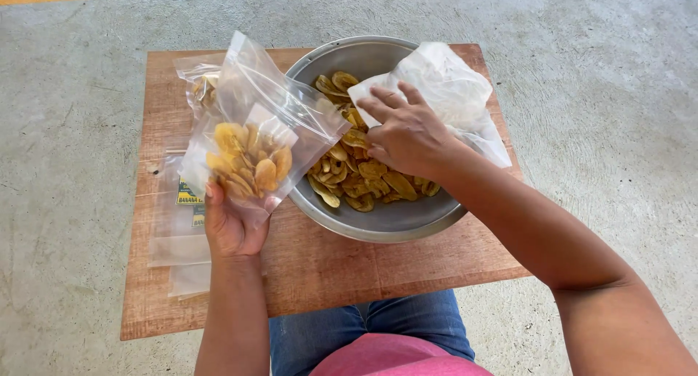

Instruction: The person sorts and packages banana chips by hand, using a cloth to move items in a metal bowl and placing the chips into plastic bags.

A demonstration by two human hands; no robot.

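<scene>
My left hand holds up a clear zip bag partly filled with yellow banana chips, its mouth tilted toward a metal bowl. The bowl sits on a small wooden board and contains a heap of banana chips. My right hand reaches down into the bowl, with its fingers curled over the chips; whether it grips any is hidden. A crumpled white plastic bag lies over the bowl's far right rim, just behind that hand.
Empty clear bags with small labels lie flat on the board's left side, and another filled bag sits behind the held one. Bare concrete floor surrounds the board. My knees in blue jeans are at its near edge.
</scene>
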